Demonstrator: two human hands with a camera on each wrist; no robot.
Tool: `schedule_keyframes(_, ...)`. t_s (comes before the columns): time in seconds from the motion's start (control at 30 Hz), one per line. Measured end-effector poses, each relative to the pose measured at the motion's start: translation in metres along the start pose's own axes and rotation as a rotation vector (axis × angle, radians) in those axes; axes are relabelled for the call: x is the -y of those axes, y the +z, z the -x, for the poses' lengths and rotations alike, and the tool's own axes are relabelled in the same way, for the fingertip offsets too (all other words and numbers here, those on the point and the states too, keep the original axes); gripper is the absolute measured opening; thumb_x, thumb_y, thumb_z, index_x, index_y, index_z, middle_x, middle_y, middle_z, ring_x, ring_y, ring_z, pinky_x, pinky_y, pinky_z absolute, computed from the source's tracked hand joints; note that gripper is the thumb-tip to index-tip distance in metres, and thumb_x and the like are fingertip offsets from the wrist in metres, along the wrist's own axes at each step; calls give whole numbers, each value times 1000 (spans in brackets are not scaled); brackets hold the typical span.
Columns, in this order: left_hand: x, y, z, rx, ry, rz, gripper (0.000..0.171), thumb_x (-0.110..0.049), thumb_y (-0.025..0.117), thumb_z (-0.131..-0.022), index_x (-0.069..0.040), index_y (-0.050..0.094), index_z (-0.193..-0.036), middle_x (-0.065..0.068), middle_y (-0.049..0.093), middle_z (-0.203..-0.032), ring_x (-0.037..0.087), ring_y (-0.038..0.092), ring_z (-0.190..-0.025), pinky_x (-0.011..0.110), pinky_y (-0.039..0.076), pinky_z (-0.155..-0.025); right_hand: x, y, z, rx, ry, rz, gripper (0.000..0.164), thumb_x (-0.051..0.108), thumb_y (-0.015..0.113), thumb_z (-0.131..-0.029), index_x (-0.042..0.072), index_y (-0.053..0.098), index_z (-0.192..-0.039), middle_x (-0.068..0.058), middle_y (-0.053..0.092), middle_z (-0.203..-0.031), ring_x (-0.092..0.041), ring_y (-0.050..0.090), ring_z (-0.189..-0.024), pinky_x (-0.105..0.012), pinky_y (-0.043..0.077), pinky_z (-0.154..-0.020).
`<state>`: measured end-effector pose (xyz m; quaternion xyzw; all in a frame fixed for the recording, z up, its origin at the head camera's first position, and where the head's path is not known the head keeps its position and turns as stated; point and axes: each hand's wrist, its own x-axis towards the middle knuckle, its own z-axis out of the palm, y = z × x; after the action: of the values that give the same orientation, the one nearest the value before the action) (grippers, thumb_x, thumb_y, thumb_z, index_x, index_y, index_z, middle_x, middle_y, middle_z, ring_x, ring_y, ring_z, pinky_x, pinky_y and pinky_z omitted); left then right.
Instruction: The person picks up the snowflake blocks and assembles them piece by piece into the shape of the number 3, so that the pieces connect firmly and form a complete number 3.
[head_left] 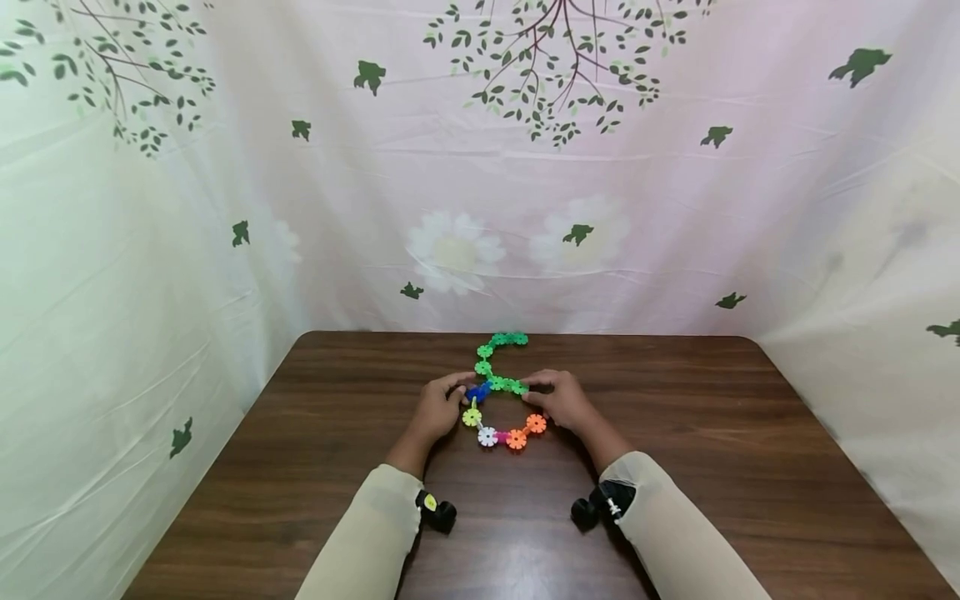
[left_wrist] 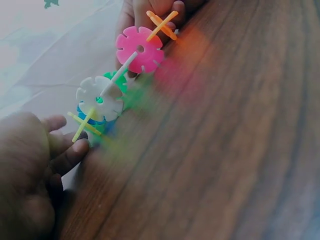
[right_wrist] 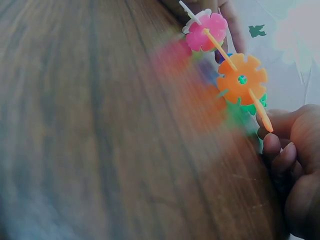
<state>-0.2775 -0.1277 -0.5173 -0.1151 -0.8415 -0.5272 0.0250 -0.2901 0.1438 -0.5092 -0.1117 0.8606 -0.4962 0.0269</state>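
Observation:
A chain of notched plastic interlocking discs lies on the table in an S-like curve in the head view. Its upper part is green discs (head_left: 483, 367), followed by blue discs (head_left: 477, 392). Below these come a yellow disc (head_left: 472, 417), a white disc (left_wrist: 99, 97), a pink disc (left_wrist: 140, 49) and orange discs (right_wrist: 242, 79). My left hand (head_left: 438, 406) pinches the chain at the blue discs, thumb and forefinger on either side. With thumb and forefinger, my right hand (head_left: 561, 400) holds the right end of the middle green row. Its fingertips partly hide that end.
The brown wood-grain table (head_left: 675, 417) has a far edge just behind the chain's top. A pale cloth (head_left: 495, 192) printed with leaves, birds and flowers hangs behind and at both sides. Black wrist cameras (head_left: 438, 512) are strapped over the beige sleeves (head_left: 367, 533).

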Motion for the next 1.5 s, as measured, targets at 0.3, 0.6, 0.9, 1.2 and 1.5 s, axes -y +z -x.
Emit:
schedule_keyframes(0.3,2,-2,3,2,40,-113,33,-5,64,-109,-9,74,-140,14,77,-136,35,69,-132,56,55,-113,1,3,2,-52,-35,75,24,9,81,-99,10,84,-122,-16,77,-134,-30,77,-101,-47,65,-88)
schedule_keyframes(0.6,0,-5,6,63,45,-106,38,2,63,-107,-12,74,-141,13,73,-142,35,67,-133,57,56,-109,3,2,5,-77,-55,85,22,11,82,-98,11,85,-120,-14,78,-132,-39,68,-134,-59,52,-117)
schedule_keyframes(0.9,2,-6,6,77,59,-84,37,1,70,-104,-11,75,-138,12,76,-128,27,68,-114,46,60,-97,0,4,6,-106,-60,56,23,10,81,-99,10,85,-121,-15,77,-134,-36,72,-125,-54,58,-108)
schedule_keyframes(1.2,-4,-9,8,54,137,-23,33,-1,72,-104,-7,76,-136,15,75,-137,34,71,-125,49,59,-104,-2,1,5,-101,-54,-95,26,7,78,-101,5,82,-127,-22,71,-140,-13,63,-59,-27,57,-57)
schedule_keyframes(1.5,-13,-14,5,-13,251,46,25,-4,71,-105,-1,79,-129,15,76,-132,24,68,-99,28,55,-84,3,-9,6,-92,-123,-131,25,11,77,-102,4,81,-127,-24,72,-138,-15,68,-65,-29,62,-64)
